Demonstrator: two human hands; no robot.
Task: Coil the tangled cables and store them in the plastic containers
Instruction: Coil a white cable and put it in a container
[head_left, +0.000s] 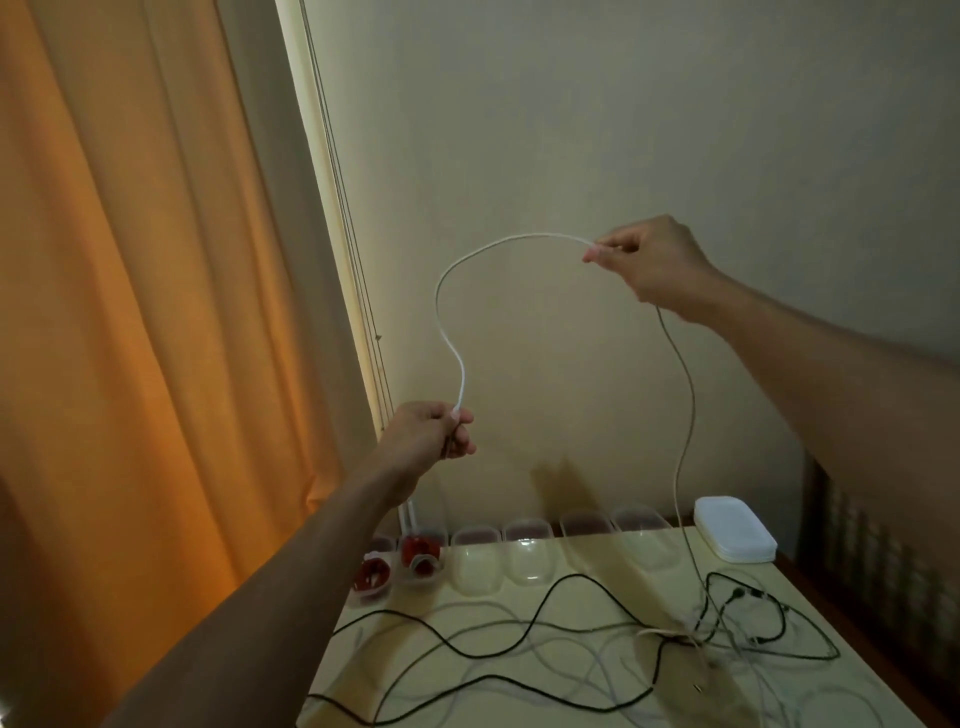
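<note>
In the middle of the frame I see both hands raised above the worktop (649, 587), with a white cable (447, 275) stretched between them. The left hand (431, 434), at centre left, has its fingers curled round one end of this cable. From there the cable rises, bends to the right and reaches the right hand (649, 260), which is higher, at centre right, and pinches it between thumb and fingers. Below the right hand the cable hangs down to the worktop and ends in a tangle of cables (685, 634) at lower right.

A black cable (467, 649) and some pale ones lie in loose curves over the worktop in the lower part of the frame. Along its far edge, against the wall, stands a row of clear plastic containers (527, 561). The two at the left end hold red coiled cables (371, 574). At the right end of the row lies a white stack of lids (732, 527). An orange curtain (130, 312) fills the left side.
</note>
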